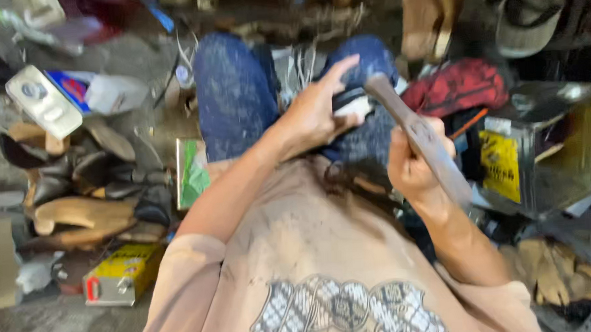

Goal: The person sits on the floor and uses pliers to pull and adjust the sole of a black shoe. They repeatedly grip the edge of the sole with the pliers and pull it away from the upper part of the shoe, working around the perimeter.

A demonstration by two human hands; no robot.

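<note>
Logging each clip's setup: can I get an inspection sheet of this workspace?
Surface: concrete floor, dusty; person sits with knees in blue trousers up.
Job's things: left hand presses a pale flat piece on the lap; right hand grips a worn hammer-like tool, head at the piece.
Clutter: shoes and wooden shoe forms, yellow tin, white bottle, green packet.
Grippers: left hand open, flat; right hand closed on tool.
Cables: nothing seen.
Surroundings: metal box, red bag.
</note>
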